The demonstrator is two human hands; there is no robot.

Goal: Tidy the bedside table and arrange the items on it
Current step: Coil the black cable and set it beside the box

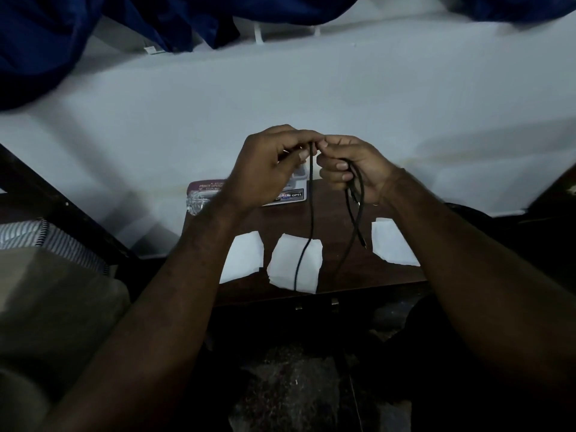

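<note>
A thin black cable (311, 213) hangs from both hands above the dark wooden bedside table (339, 275). My left hand (268, 169) pinches it near the top between thumb and fingers. My right hand (349, 166) holds looped strands of the same cable, whose plug end (363, 243) dangles above the table. Three white paper pieces (296, 263) lie in a row on the tabletop. At the table's back edge lie a maroon pouch (207, 187) and a small box with an OPEL label (293, 196), both partly hidden by my left hand.
A white wall (280, 88) rises behind the table, with blue curtains (46, 42) hanging above. A bed with a striped pillow (37, 238) stands to the left. The floor below the table front is dark.
</note>
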